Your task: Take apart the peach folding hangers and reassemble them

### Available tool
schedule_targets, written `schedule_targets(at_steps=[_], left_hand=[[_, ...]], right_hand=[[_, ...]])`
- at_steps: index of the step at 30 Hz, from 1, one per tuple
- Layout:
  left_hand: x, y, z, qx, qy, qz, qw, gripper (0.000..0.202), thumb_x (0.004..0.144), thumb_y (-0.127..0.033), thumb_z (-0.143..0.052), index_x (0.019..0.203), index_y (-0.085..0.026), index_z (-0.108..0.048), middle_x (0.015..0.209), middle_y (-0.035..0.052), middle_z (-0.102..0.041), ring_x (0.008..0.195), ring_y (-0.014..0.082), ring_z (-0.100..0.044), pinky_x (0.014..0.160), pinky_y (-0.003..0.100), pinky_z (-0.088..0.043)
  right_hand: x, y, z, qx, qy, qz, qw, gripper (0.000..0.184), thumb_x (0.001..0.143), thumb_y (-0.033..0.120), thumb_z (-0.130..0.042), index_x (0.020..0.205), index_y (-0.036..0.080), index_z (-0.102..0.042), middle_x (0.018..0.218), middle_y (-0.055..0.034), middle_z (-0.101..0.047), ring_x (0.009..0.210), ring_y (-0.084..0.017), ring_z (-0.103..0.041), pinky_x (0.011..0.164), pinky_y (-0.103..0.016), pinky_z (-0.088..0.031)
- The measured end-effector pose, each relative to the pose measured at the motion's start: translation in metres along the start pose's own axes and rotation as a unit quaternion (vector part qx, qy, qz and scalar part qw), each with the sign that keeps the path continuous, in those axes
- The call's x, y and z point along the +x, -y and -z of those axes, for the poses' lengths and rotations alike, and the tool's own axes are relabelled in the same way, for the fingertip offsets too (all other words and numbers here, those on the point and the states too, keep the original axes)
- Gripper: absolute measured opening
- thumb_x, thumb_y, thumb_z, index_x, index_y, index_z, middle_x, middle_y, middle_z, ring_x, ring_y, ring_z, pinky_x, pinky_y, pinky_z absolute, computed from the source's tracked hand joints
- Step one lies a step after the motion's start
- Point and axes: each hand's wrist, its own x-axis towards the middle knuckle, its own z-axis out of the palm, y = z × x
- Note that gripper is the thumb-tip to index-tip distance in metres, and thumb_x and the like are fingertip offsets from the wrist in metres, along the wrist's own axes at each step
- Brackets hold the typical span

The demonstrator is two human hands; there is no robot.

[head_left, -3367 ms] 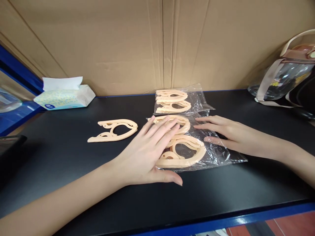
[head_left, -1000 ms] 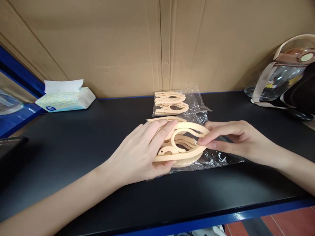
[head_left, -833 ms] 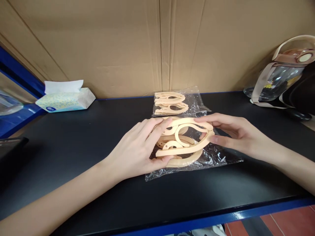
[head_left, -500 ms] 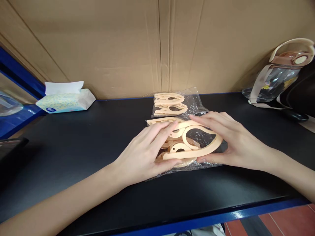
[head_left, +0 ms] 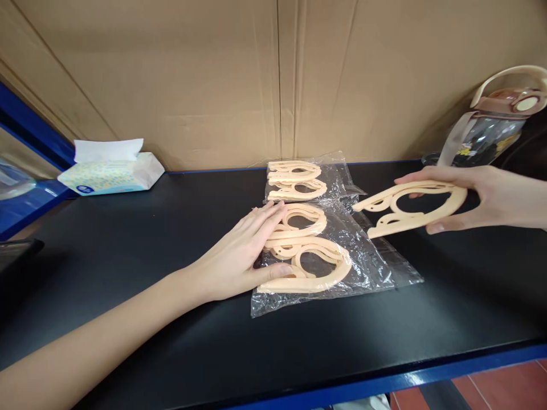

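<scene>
My right hand [head_left: 491, 196] grips a folded beige plastic clothes hanger [head_left: 457, 205] by its rounded end, raised over the table to the right. Flat on a clear plastic bag [head_left: 367, 273] lies my left hand [head_left: 252, 253], fingers stretched out and thumb apart. Inside that bag are folded hangers [head_left: 329, 283] of the same beige kind; my left hand covers their left ends. Just behind it, a second clear bag [head_left: 337, 171] holds more folded hangers [head_left: 299, 191] in a row.
A tissue pack [head_left: 115, 173] stands at the back left of the black table [head_left: 171, 353]. At the back right is a clear bottle [head_left: 487, 136] with a carrying strap. Brown cardboard [head_left: 205, 85] rises behind the table. A dark device edge [head_left: 21, 250] shows at far left.
My right hand has moved right, away from the bag, carrying one folded hanger. The left hand has let go of that hanger and now rests on the bag.
</scene>
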Motion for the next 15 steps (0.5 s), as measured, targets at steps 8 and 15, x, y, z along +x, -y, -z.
schedule_targets(at_steps=[8,15], left_hand=[[-0.001,0.004,-0.005,0.001,-0.006,-0.022,1.000,0.081,0.091,-0.063,-0.041,0.151,-0.018,-0.012,0.157,0.0118,-0.016,0.144,0.0302,-0.014,0.117,0.052,-0.016],[-0.001,0.005,-0.006,0.000,-0.006,-0.027,1.000,0.080,0.091,-0.063,-0.041,0.151,-0.017,-0.013,0.157,0.0114,-0.015,0.145,0.0290,-0.013,0.118,0.051,-0.015]], right_hand=[[0.017,0.039,-0.056,0.143,0.030,0.138,0.980,0.066,0.076,0.055,-0.074,0.131,0.031,-0.047,0.132,-0.0035,-0.053,0.118,-0.031,-0.052,0.096,-0.041,-0.050],[0.019,0.041,-0.074,0.188,0.065,0.150,0.969,0.092,0.082,0.050,-0.071,0.151,0.029,-0.014,0.122,-0.0068,-0.058,0.104,-0.024,-0.058,0.093,-0.040,-0.048]])
